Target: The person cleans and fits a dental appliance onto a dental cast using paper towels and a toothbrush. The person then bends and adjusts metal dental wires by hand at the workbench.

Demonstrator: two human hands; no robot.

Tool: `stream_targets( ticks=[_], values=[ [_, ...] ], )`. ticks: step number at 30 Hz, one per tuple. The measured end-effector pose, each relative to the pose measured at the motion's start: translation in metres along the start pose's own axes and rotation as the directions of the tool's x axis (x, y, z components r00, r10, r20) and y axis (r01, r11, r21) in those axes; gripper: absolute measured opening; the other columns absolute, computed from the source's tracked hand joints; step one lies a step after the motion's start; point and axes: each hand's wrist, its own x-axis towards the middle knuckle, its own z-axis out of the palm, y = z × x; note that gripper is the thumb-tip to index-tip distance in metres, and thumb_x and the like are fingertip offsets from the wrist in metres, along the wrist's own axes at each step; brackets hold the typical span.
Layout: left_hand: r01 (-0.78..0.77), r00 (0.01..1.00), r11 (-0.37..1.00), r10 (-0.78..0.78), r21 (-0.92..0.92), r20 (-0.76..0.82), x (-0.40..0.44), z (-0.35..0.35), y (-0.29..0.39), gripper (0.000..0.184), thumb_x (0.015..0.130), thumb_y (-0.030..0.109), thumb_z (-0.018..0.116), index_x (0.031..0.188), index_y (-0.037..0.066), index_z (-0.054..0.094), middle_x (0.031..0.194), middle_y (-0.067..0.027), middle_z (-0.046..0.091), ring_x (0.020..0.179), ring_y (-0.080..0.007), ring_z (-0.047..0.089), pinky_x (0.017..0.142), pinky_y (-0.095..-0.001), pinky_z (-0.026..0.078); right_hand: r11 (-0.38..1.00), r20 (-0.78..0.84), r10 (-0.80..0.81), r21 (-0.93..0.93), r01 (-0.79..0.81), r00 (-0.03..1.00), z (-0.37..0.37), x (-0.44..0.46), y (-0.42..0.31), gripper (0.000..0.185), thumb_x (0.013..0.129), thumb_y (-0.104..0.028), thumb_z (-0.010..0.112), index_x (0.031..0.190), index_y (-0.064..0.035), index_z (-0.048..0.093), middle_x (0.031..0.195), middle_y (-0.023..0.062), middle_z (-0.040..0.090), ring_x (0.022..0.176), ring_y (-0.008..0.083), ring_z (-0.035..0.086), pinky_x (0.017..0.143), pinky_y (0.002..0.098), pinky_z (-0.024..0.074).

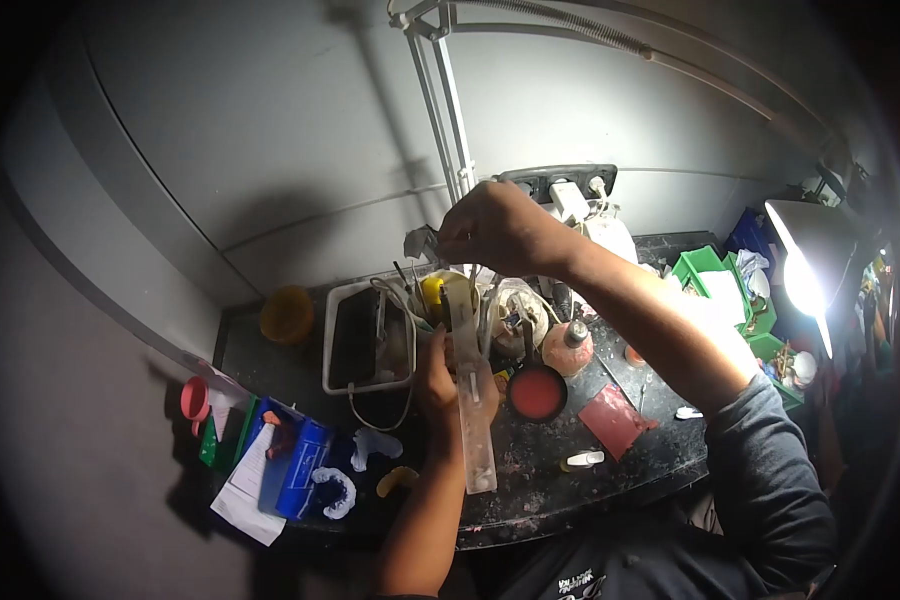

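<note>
My left hand (438, 385) is wrapped round a long translucent plastic case (477, 440), which stands nearly upright in the view at the middle of the bench. Higher up, my right hand (500, 228) is closed in a pinch above the case's far end, in front of the lamp stand. What its fingers hold is too small to make out. A greyish piece (422, 243) shows just left of those fingertips. Behind the case are a yellow object (433, 290) and several thin tools, partly hidden.
A white tray (340, 385) with a dark object lies left. A round pan of pink material (537, 392), a pinkish bottle (568, 347) and a red sheet (615, 420) lie right. A blue box (305, 470) and white horseshoe-shaped piece (334, 493) are front left; green bins (705, 265) back right.
</note>
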Motion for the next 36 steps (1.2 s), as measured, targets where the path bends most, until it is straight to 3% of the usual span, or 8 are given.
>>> stream_targets(
  ticks=[3,8,12,15,22,26,32,36],
  values=[
    [0.143,0.990,0.987,-0.143,-0.080,0.004,0.005,-0.006,0.003,0.040,0.091,0.006,0.067,0.128,-0.004,0.054,0.085,-0.0151,0.068,0.072,-0.0244,0.068,0.068,-0.0354,0.052,0.979,-0.146,-0.077,0.177,0.103,0.986,-0.016,-0.024,-0.025,0.007,0.085,-0.011,0.077,0.088,-0.0051,0.078,0.084,0.0117,0.076,0.074,0.0234,0.074,0.069,0.0343,0.0588],
    [0.392,0.919,0.919,-0.390,-0.030,0.059,0.019,-0.015,0.017,0.044,0.101,0.034,0.060,0.124,-0.002,0.058,0.096,-0.0150,0.063,0.081,-0.0268,0.062,0.074,-0.0399,0.051,0.842,-0.260,-0.539,-0.177,0.509,0.801,-0.024,-0.076,-0.037,0.017,0.083,-0.012,0.078,0.099,-0.0091,0.076,0.098,0.0074,0.075,0.090,0.0232,0.073,0.073,0.0333,0.0619],
    [0.397,0.918,0.913,-0.395,-0.094,0.049,0.040,-0.004,0.003,0.035,0.105,0.032,0.051,0.105,0.000,0.063,0.080,-0.0157,0.064,0.079,-0.0312,0.067,0.074,-0.0432,0.051,0.803,-0.243,-0.577,-0.343,0.487,0.780,-0.031,-0.112,-0.045,0.021,0.079,-0.010,0.080,0.099,-0.0075,0.075,0.100,0.0077,0.073,0.090,0.0240,0.073,0.074,0.0329,0.0629],
    [0.097,0.995,0.969,-0.095,0.225,-0.020,0.059,-0.002,0.001,0.018,0.099,0.017,0.057,0.092,0.003,0.064,0.068,-0.0149,0.061,0.065,-0.0370,0.064,0.060,-0.0447,0.049,0.841,-0.342,-0.541,-0.223,0.493,0.768,-0.040,-0.129,-0.058,0.022,0.075,-0.004,0.081,0.096,-0.0051,0.075,0.099,0.0083,0.072,0.087,0.0226,0.073,0.073,0.0326,0.0630],
    [0.267,0.865,0.847,-0.421,0.459,0.273,0.088,0.004,-0.024,0.027,0.091,0.018,0.063,0.105,-0.005,0.064,0.097,-0.0291,0.070,0.090,-0.0452,0.070,0.079,-0.0481,0.055,0.855,-0.416,-0.506,-0.127,0.503,0.756,-0.065,-0.167,-0.075,0.022,0.073,0.001,0.081,0.095,-0.0011,0.075,0.100,0.0103,0.072,0.087,0.0240,0.074,0.073,0.0332,0.0634],
    [0.276,0.842,0.932,-0.353,0.236,0.407,0.095,-0.005,0.002,0.043,0.084,0.018,0.077,0.116,-0.005,0.059,0.107,-0.0290,0.069,0.103,-0.0437,0.068,0.089,-0.0474,0.053,0.927,-0.477,-0.301,0.057,0.370,0.826,-0.066,-0.193,-0.079,0.026,0.078,-0.001,0.081,0.103,-0.0040,0.075,0.108,0.0093,0.074,0.092,0.0247,0.075,0.078,0.0328,0.0637],
    [0.184,0.949,0.809,-0.295,0.558,0.114,0.069,-0.058,0.151,0.038,0.090,0.004,0.070,0.124,-0.007,0.057,0.101,-0.0211,0.069,0.085,-0.0301,0.069,0.077,-0.0379,0.053,0.933,-0.525,-0.311,-0.010,0.359,0.792,-0.071,-0.228,-0.076,0.026,0.076,0.002,0.079,0.101,-0.0027,0.076,0.106,0.0091,0.075,0.090,0.0221,0.075,0.077,0.0323,0.0631],
    [-0.040,0.958,0.944,0.129,-0.327,0.255,0.012,-0.064,0.178,0.038,0.098,0.023,0.068,0.122,-0.005,0.061,0.107,-0.0168,0.069,0.085,-0.0153,0.063,0.075,-0.0262,0.048,0.907,-0.494,-0.378,-0.025,0.421,0.783,-0.062,-0.252,-0.071,0.028,0.072,0.006,0.078,0.099,0.0039,0.076,0.102,0.0180,0.074,0.089,0.0303,0.075,0.075,0.0372,0.0619]
  ],
)
